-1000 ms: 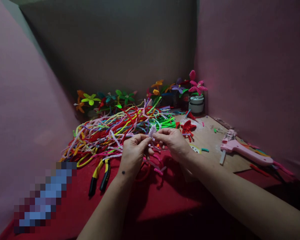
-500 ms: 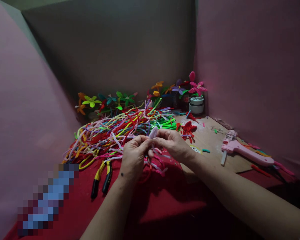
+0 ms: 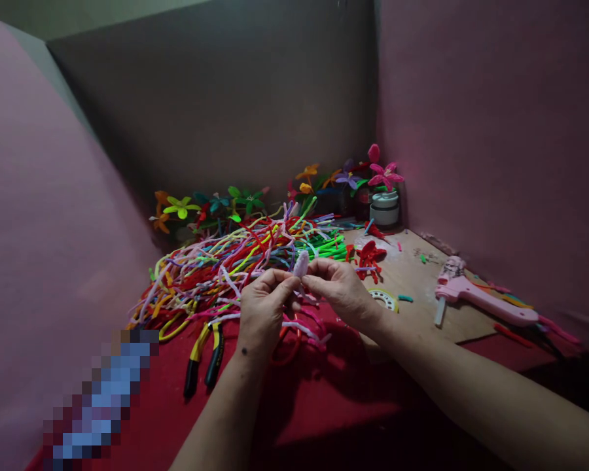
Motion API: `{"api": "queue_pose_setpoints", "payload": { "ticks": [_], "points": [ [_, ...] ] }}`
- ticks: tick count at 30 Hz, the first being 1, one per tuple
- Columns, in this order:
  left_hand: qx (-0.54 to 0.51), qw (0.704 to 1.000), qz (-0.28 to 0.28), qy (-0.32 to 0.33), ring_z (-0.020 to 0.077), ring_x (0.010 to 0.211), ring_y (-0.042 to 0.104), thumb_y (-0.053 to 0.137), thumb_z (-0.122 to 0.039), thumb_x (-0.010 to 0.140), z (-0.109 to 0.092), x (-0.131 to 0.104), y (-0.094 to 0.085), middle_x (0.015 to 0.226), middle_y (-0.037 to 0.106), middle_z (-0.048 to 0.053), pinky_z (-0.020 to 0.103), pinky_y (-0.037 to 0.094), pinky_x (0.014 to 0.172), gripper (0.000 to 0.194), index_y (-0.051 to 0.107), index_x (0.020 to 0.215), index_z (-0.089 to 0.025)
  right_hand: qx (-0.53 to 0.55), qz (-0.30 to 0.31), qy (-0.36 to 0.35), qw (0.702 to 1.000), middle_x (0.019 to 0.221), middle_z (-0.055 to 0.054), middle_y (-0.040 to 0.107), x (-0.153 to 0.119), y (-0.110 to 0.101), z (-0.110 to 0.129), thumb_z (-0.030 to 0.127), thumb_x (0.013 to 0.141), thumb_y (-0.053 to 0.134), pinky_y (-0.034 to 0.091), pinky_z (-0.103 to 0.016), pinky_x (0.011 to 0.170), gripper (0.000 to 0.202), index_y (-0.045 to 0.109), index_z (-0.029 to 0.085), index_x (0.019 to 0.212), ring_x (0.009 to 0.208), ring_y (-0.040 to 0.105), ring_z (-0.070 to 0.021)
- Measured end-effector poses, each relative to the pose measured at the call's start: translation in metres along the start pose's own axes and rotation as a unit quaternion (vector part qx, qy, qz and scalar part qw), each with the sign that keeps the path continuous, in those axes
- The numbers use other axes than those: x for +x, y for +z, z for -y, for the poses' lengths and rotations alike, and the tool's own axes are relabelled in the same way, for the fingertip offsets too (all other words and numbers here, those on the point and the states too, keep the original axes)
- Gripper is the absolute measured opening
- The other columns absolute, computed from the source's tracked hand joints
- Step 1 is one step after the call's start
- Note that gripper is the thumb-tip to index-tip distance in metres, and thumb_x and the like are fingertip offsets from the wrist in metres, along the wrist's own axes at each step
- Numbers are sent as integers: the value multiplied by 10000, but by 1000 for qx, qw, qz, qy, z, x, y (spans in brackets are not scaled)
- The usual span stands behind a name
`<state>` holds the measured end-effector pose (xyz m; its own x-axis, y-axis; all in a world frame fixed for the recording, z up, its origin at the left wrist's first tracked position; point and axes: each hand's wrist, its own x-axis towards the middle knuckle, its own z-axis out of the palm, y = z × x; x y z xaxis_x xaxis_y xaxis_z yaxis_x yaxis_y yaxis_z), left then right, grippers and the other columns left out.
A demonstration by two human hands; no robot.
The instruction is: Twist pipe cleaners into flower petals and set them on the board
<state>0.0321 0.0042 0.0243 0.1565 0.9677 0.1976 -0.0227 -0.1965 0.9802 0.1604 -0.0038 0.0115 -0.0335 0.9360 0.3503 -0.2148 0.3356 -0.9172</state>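
Between my two hands stands a small pale lilac pipe-cleaner petal [image 3: 301, 264], its rounded tip pointing up. My left hand [image 3: 265, 304] pinches its base from the left with thumb and forefinger. From the other side my right hand [image 3: 338, 288] closes thumb and fingertips on the same base. The lower end of the petal is hidden by my fingers. Just behind lies a big heap of many-coloured pipe cleaners [image 3: 211, 258], with pink and white strands reaching under my hands.
Yellow-and-black pliers [image 3: 203, 358] lie on the red cloth [image 3: 294, 418] at left. A pink glue gun [image 3: 491, 302] rests across a brown board [image 3: 417, 261] at right, near a tape roll [image 3: 383, 299] and red pipe-cleaner pieces [image 3: 370, 256]. Finished flowers [image 3: 248, 199] and a lidded jar [image 3: 384, 209] stand behind.
The view has shifted slightly. Both hands stay on the petal, which shows a little more upright, and more of the tape roll is visible beside my right wrist.
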Motion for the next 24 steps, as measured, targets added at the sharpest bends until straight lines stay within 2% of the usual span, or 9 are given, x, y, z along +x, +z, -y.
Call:
{"api": "queue_pose_setpoints", "payload": {
  "ticks": [5,10,13,16,19,24],
  "points": [
    [-1,1000,-2,9,62,365,466,633,-259,689,6,-1,1,461,538,-52,158,344,362,130,562,681,-150,32,22,32,999,559,38,475,0,-1,1,188,659,559,304,-211,469,66,531,134,634,483,393,-61],
    [19,1000,3,18,54,340,413,607,-287,718,12,-1,1,421,511,-58,157,305,352,137,570,698,-158,-6,38,36,999,567,33,498,2,-4,0,188,664,554,301,-209,464,57,562,132,658,476,395,-61],
    [27,1000,7,4,55,340,420,610,-289,714,12,1,-1,417,510,-55,157,306,357,149,562,673,-153,-13,25,35,999,590,24,520,3,-3,-3,234,667,593,318,-214,482,105,579,130,672,490,404,-65],
    [20,1000,22,-5,56,357,436,607,-295,715,9,3,-1,433,522,-48,158,322,374,164,555,662,-149,54,12,20,998,660,10,552,4,-2,-6,274,675,622,349,-218,515,153,594,139,740,538,448,-77],
    [19,999,44,-20,63,358,430,612,-311,707,7,2,0,428,515,-43,164,317,365,183,544,655,-148,107,15,13,994,644,2,547,5,-3,-7,308,704,617,345,-220,513,178,607,131,721,536,445,-76],
    [38,995,63,-61,63,331,397,609,-336,702,4,-2,2,419,519,-34,169,297,341,217,517,642,-148,60,-29,12,998,542,15,498,3,-4,-3,312,707,611,327,-230,499,216,602,128,595,508,418,-79]
  ]
}}
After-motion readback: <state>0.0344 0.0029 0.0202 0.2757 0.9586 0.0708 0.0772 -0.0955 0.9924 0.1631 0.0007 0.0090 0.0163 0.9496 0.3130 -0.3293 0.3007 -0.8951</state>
